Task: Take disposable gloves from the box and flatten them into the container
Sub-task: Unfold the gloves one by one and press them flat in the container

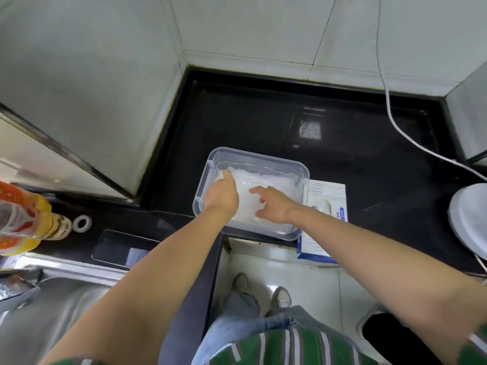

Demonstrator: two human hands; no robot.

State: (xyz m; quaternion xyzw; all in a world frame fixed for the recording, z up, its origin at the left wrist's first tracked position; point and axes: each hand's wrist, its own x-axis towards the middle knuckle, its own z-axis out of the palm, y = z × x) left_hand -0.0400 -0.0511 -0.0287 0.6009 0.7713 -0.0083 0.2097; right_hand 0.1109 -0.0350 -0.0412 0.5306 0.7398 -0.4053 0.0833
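Note:
A clear plastic container (295,164) sits at the front edge of the black counter. Thin translucent gloves (266,179) lie spread inside it. My left hand (222,193) reaches into the container's left side, fingers stretched out and pressing on the gloves near the far left corner. My right hand (272,205) is over the container's middle with fingers spread, touching the gloves. The white and blue glove box (326,206) lies flat just right of the container, partly under it and my right forearm.
A white cable (411,138) runs across the counter's back right. A white round appliance (469,219) stands at the right edge. A phone (123,248), a tape roll (82,223) and a bottle (29,219) lie left, beside a steel sink (52,306).

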